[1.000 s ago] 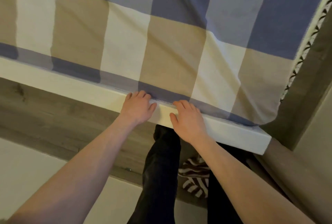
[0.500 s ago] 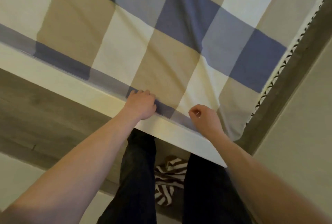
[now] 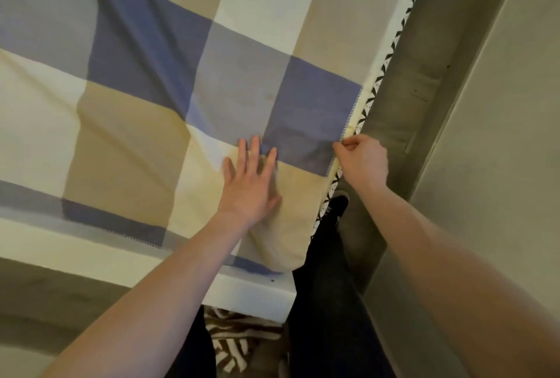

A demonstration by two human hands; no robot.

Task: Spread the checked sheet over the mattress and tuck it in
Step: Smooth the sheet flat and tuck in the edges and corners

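The checked sheet (image 3: 145, 80), in blue, grey, beige and cream squares, lies spread over the mattress and fills most of the view. My left hand (image 3: 250, 180) rests flat on it near the bed's near right corner, fingers spread. My right hand (image 3: 362, 159) is closed on the sheet's right edge, pinching the hem beside the mattress's black-and-white patterned side (image 3: 380, 80). The sheet's corner hangs over the white bed frame (image 3: 251, 292).
A narrow strip of grey-brown floor (image 3: 406, 98) runs between the bed's right side and a pale wall (image 3: 500, 135). My dark-trousered legs (image 3: 327, 302) stand at the bed's corner. A striped cloth (image 3: 233, 344) lies on the floor under the frame.
Both hands left the foot-end edge. My left hand moved up onto the sheet and opened flat. My right hand moved round to the bed's right side and took hold of the hem there.
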